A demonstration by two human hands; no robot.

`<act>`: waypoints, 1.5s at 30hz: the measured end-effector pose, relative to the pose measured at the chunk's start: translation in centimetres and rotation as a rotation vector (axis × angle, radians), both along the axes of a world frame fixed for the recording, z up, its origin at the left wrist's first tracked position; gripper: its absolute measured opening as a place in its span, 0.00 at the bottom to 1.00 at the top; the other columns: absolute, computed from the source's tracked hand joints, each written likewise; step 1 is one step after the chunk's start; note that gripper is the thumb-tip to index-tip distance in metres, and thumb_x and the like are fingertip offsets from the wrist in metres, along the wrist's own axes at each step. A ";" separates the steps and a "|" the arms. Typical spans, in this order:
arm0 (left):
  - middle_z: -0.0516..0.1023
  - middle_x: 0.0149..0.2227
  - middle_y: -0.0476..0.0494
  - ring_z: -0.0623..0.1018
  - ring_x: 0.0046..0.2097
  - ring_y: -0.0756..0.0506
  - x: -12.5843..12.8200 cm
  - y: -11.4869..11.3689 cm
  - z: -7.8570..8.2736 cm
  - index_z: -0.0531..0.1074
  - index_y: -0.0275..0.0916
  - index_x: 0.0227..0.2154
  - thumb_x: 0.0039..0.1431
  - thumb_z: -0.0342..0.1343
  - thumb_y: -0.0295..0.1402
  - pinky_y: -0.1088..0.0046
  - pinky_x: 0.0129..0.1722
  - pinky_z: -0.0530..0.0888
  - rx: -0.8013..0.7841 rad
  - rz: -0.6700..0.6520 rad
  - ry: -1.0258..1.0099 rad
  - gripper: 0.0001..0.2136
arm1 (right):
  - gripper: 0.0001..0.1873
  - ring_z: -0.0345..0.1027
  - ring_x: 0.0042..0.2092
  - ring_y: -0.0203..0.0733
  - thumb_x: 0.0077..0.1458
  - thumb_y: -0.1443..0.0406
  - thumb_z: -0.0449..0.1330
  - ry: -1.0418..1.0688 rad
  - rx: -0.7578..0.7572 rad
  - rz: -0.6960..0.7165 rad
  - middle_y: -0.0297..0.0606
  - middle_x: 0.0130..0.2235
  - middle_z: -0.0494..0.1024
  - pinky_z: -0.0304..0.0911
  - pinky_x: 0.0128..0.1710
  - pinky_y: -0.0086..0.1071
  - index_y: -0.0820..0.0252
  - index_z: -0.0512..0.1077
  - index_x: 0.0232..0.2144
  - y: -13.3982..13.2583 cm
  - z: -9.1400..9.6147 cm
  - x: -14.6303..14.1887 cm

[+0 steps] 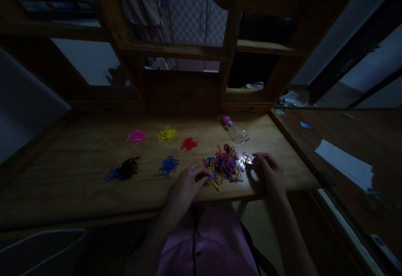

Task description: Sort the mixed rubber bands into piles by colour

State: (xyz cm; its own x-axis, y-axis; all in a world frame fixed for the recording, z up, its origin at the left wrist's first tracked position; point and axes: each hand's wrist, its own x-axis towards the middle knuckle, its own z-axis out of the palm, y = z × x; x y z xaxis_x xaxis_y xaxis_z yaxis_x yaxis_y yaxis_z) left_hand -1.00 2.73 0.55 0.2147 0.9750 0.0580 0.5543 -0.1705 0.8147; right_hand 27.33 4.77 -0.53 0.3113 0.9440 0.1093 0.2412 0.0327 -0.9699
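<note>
A mixed heap of small coloured elastic bands (224,163) lies on the wooden desk (78,158) in front of me. My left hand (188,181) rests at the heap's left edge with fingers curled, pinching at bands there. At the right edge my right hand (266,169) has its fingertips pressed together near a few loose pink bands (246,157). Sorted little piles lie to the left: pink (136,136), yellow (166,133), red (189,143), blue (167,166) and black (125,169).
A small clear bottle with a pink cap (235,129) lies on its side behind the heap. A wooden hutch with shelves (176,52) rises at the desk's back. White paper (344,163) lies on the side surface to the right. The room is dim.
</note>
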 end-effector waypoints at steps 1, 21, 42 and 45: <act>0.80 0.38 0.47 0.78 0.41 0.45 0.0 0.0 0.1 0.80 0.43 0.33 0.56 0.59 0.25 0.69 0.44 0.72 0.004 0.013 0.004 0.07 | 0.15 0.67 0.33 0.38 0.56 0.53 0.61 0.001 -0.003 0.001 0.35 0.30 0.75 0.61 0.33 0.29 0.58 0.77 0.36 0.0 0.0 0.0; 0.83 0.37 0.48 0.81 0.40 0.45 0.0 0.0 -0.1 0.80 0.43 0.32 0.56 0.59 0.26 0.70 0.43 0.75 0.101 0.132 -0.021 0.07 | 0.15 0.68 0.33 0.38 0.55 0.53 0.62 -0.003 0.005 0.006 0.35 0.30 0.76 0.62 0.34 0.29 0.59 0.77 0.35 0.0 0.1 -0.3; 0.78 0.44 0.42 0.76 0.46 0.39 -9.9 -0.7 0.2 0.76 0.42 0.42 0.58 0.58 0.35 0.60 0.49 0.71 0.335 0.393 0.367 0.10 | 0.15 0.68 0.34 0.39 0.57 0.53 0.60 -0.032 -0.004 0.010 0.36 0.30 0.76 0.62 0.35 0.30 0.59 0.77 0.36 -0.2 0.5 -0.4; 0.76 0.45 0.43 0.73 0.49 0.40 -6.4 -1.1 0.6 0.76 0.45 0.43 0.59 0.58 0.33 0.62 0.51 0.70 0.344 0.237 0.305 0.10 | 0.16 0.68 0.34 0.39 0.56 0.53 0.60 -0.019 -0.003 0.004 0.36 0.31 0.76 0.61 0.34 0.29 0.59 0.77 0.36 -0.2 0.5 -0.4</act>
